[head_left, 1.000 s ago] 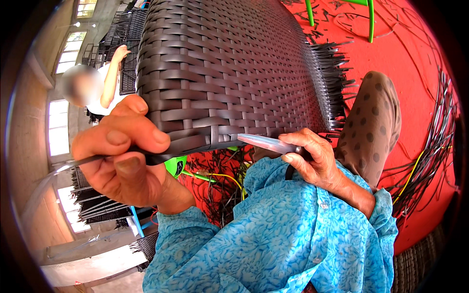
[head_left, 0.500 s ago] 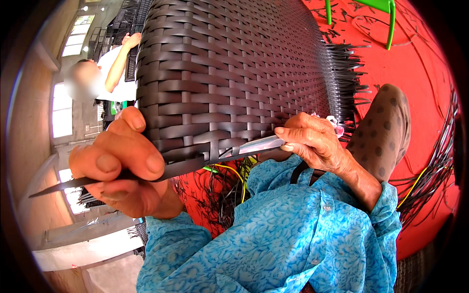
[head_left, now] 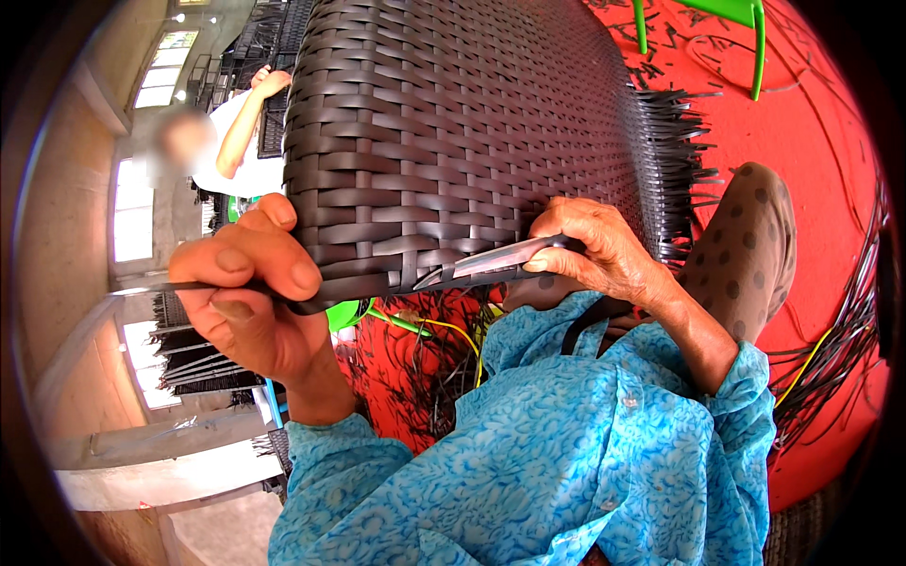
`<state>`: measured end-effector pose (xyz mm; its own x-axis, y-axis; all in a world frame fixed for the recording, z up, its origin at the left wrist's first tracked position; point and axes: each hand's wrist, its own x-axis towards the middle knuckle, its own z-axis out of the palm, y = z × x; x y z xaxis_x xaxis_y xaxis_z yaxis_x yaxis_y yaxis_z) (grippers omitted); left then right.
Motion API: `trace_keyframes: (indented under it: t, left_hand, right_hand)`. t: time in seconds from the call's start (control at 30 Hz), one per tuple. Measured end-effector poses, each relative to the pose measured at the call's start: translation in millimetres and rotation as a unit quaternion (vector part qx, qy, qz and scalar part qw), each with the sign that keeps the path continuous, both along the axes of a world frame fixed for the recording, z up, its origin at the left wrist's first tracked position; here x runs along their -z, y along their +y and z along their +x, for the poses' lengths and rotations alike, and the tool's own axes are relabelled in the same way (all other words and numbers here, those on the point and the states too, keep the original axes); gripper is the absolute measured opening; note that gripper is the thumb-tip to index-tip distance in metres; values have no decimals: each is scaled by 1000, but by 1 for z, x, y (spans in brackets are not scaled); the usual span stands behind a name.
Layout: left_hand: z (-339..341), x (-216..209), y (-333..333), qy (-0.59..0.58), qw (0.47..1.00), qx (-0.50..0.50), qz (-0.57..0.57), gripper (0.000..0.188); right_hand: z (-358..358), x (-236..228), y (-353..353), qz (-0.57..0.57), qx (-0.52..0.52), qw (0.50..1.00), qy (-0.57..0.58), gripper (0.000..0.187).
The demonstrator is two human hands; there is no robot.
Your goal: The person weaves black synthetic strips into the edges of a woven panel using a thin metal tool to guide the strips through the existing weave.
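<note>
A dark brown woven plastic panel [head_left: 444,123] fills the upper middle, its rounded lower edge facing me. At its lower left corner my left hand [head_left: 250,292] pinches a dark flat weaving strip [head_left: 307,304] between thumb and fingers. The strip runs along the lower edge, and its loose end sticks out left of the fingers. My right hand [head_left: 599,250] grips a pointed flat metal tool [head_left: 495,258]. The tool lies along the lower edge, its tip pointing left at the last woven rows. Fingers cover the tool's rear end.
Cut strip ends fringe [head_left: 675,160] the panel's right side. Strip scraps lie on the red floor covering [head_left: 802,217], with a strip bundle [head_left: 830,377] at right. A green chair frame [head_left: 757,47] stands far right. Another person [head_left: 236,141] works at the far left.
My left hand has shifted right and slightly up with the strip, whose loose end now points more level. The tool has tilted a little, and its tip moved slightly left and up.
</note>
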<state>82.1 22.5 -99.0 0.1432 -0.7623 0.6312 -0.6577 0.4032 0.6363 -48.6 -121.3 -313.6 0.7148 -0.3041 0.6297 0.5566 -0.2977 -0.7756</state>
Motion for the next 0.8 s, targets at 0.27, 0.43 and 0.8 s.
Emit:
trace_keyframes:
  t: [0.27,0.43,0.8]
  left_hand:
    - [3,0,-4,-14,1000,0,18,29]
    - [-11,-8,-2,-104,990,-64,65,31]
    - [-71,-28,-19,-311,927,-90,188,10]
  right_hand:
    - [6,-14,-1,-50,-9,998,-28,23]
    - [11,-23,-3,-169,24,985,-4,26]
    - [9,-13,15,-35,57,998,-12,28]
